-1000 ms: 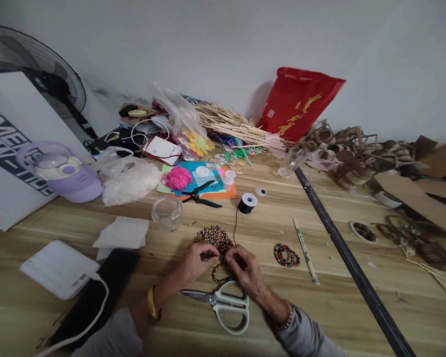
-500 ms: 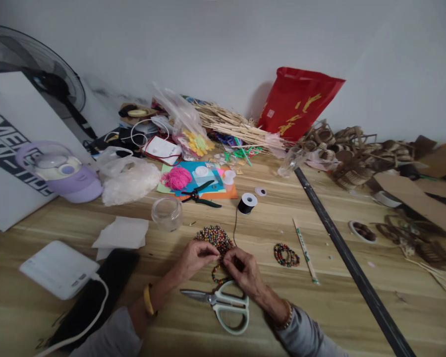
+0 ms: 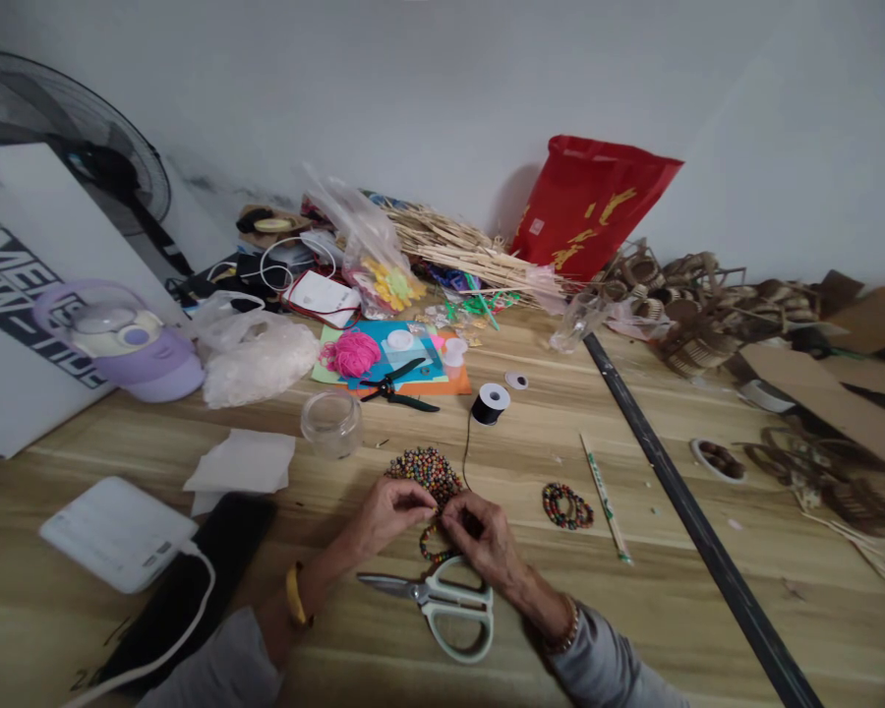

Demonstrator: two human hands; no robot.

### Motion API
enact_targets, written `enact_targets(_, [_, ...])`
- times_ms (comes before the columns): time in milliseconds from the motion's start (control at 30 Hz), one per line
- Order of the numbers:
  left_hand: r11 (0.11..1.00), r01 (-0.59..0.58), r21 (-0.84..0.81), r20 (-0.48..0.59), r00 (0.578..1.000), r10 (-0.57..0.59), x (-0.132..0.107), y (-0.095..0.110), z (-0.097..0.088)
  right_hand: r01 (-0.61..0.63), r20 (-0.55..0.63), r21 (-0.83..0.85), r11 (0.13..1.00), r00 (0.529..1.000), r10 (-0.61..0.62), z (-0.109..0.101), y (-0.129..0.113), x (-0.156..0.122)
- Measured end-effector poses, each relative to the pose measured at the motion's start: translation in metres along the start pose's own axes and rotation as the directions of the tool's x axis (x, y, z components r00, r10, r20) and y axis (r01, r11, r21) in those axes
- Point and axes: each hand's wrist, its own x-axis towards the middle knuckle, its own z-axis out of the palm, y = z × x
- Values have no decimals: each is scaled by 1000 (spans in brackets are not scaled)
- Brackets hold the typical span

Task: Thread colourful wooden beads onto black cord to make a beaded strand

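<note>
Well, taking the heap of multicoloured beads (image 3: 424, 470) on the wooden tabletop (image 3: 678, 629) as the clock's middle, the person's two hands work close at its near edge. The left hand (image 3: 383, 516) sits toward seven to eight o'clock, thumb and forefinger drawn narrowly together; whatever lies between them is too small to tell. The right hand (image 3: 487, 536) is toward four to five, its thumb and fingers likewise bunched, fingertips just beside the left hand's; I cannot tell exactly what they grip. Below the fingertips, at six o'clock, a short bead strand (image 3: 426, 547) curves on the wood, partly hidden by the right hand. Farther out at six lie pale-handled scissors (image 3: 419, 592), blades pointing to nine. Between one and two o'clock a spool of black cord (image 3: 491, 404) stands upright, its loose end trailing toward the right hand. Looped beaded bracelets (image 3: 570, 516) rest just past three, with a green-patterned stick (image 3: 606, 499) beyond them. A clear jar (image 3: 331, 425) stands at ten, and black-handled cutters (image 3: 394, 386) lie at eleven, partly over coloured paper (image 3: 432, 369).
</note>
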Motion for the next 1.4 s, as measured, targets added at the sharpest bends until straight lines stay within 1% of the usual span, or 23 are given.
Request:
enact_targets(333, [999,-7,35,15,1000,7,0,-3,1,-22,11,18,1000,1000,22,0,-1,0])
enact_targets(633, [996,-16,89,37,999,13,-2,6,2,1,15,2,1000,1000,-1,0,-2,0])
enact_targets(833, [1000,24,17,42,999,-25,-3,10,3,13,24,2,1000,1000,-13,1,2,0])
enact_targets(1033, [998,54,-31,46,998,-52,-1,5,3,3,14,21,1000,1000,-3,1,1,0])
enact_targets(1233, [999,45,2,45,998,-45,-1,9,0,5,23,41,999,1000,-6,1,0,0])
enact_targets(1400, [999,23,40,34,999,-25,-1,12,-1,53,11,44,998,998,-54,2,1,0])
